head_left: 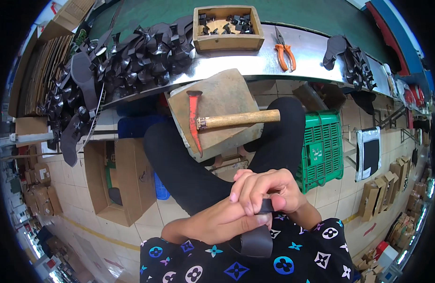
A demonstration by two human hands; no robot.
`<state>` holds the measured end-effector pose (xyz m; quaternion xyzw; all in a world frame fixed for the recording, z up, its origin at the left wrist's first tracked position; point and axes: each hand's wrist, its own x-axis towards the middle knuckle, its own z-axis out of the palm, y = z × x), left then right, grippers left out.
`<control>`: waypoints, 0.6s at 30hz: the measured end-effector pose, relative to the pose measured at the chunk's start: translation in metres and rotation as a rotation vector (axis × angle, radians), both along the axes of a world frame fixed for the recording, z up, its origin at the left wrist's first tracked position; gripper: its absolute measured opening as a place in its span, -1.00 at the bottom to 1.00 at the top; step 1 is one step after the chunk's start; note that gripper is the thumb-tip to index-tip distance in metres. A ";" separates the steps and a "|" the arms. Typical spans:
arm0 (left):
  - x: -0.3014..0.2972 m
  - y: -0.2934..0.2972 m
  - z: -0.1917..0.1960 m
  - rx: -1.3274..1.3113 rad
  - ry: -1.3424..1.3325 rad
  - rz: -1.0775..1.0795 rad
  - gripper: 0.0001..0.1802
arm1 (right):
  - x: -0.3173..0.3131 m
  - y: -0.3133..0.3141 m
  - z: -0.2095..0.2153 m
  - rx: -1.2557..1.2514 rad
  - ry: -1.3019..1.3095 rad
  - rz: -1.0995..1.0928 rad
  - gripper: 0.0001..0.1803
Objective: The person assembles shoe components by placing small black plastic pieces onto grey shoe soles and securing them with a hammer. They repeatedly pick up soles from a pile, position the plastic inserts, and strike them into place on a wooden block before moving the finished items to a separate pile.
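Dark grey, smooth and curved: the sole piece sits low in our view, just above the lap, against the patterned black top. Both of the person's hands are on it. The left hand comes in from the left with its thumb laid along the piece; we read its grip as clamped on the sole piece, though the far fingers are hidden. The right hand crosses over the left fingers, its grip closed on a small black end between thumb and bent fingers. We cannot tell whether that end belongs to the same piece. The hands touch and overlap.

Between the dark-trousered knees stands a block with a worn board on top. On it lies a hammer, head red and tapering toward us, wooden handle reaching to the right knee.

Beyond, we note a metal-topped table. An open wooden box on it holds small black pieces. To the right of the box lie pliers with orange handles, jaws pointing away from us. Dark heeled soles are heaped to the left of the box; a smaller heap lies right of the pliers.

On the tiled floor we log a green crate by the right leg and an open cardboard box to the left.
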<state>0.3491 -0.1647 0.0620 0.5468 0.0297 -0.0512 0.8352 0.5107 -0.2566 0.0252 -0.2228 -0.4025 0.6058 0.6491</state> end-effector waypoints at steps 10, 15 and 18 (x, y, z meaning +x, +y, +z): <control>0.011 0.005 0.011 0.375 0.075 -0.006 -0.55 | 0.016 -0.010 0.024 0.104 -0.650 -0.316 -0.83; 0.018 0.010 0.014 0.580 0.147 0.074 -0.58 | 0.011 -0.004 0.012 0.065 -0.674 -0.429 -0.83; 0.022 0.008 0.004 0.559 0.134 0.157 -0.56 | 0.016 -0.002 0.001 0.064 -0.719 -0.395 -0.78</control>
